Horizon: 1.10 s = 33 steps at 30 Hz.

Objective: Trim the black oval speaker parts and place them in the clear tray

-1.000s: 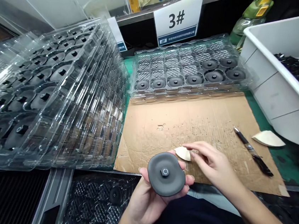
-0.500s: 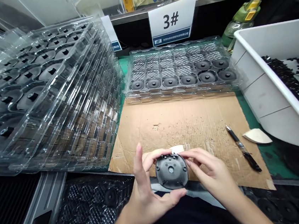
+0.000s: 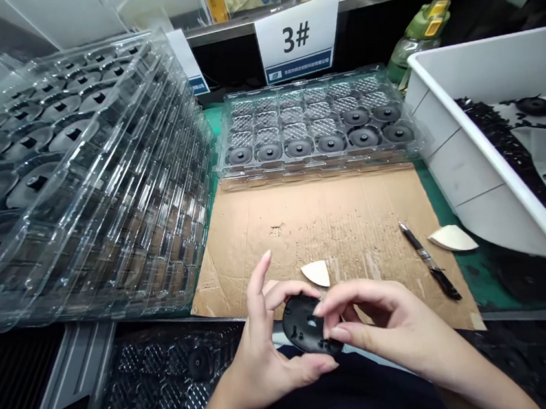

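Note:
A rounded black plastic cover (image 3: 301,324) with small posts and a central hole is held above the near edge of the cardboard. My left hand (image 3: 272,341) grips its rim, thumb below and a finger above, with the index finger raised. The fingers of my right hand (image 3: 363,318) are bent close together at the cover's right side, touching it; whether something small sits between them is hidden. Just beyond the hands, a cream wedge-shaped piece (image 3: 316,273) lies on the cardboard sheet (image 3: 343,223).
A clear tray (image 3: 317,164) with several black covers stands at the back. Tall stacked trays (image 3: 155,197) rise on the left. At right are a white bin (image 3: 464,165) with black scraps, a pen (image 3: 429,259), another cream piece (image 3: 452,238) and a green-capped bottle (image 3: 416,40).
The cover has turned and tilted in my left hand. My right hand has moved from its upper right edge across its right side. The cream piece behind is now more exposed.

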Each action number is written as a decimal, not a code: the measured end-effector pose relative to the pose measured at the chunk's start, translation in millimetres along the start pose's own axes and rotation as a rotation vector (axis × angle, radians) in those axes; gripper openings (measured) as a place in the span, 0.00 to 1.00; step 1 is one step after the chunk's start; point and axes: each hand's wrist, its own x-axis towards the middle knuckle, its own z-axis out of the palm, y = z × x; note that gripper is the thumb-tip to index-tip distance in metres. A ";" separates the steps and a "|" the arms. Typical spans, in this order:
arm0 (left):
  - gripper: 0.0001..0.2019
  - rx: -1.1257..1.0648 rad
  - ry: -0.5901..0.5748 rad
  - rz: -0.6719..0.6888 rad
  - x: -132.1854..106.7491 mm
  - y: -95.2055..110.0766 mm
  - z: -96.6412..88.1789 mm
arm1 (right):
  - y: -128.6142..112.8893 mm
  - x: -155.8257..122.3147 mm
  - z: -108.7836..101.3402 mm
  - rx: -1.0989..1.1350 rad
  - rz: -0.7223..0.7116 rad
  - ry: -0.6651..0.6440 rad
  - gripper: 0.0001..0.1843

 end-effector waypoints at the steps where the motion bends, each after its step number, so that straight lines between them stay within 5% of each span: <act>1: 0.49 -0.010 -0.013 -0.012 0.2 0.4 -0.3 | -0.8 0.9 -0.8 0.016 0.006 -0.027 0.07; 13: 0.52 -0.188 -0.157 -0.195 1.4 6.0 1.6 | -0.9 0.5 -2.8 0.363 0.063 -0.162 0.05; 27: 0.49 -0.228 0.002 0.040 0.9 5.8 8.3 | 10.3 -17.4 -7.5 0.298 -0.009 0.054 0.05; 33: 0.49 -0.142 0.065 0.083 -0.9 3.7 6.6 | 27.2 -30.7 -17.9 -0.184 -0.133 0.331 0.06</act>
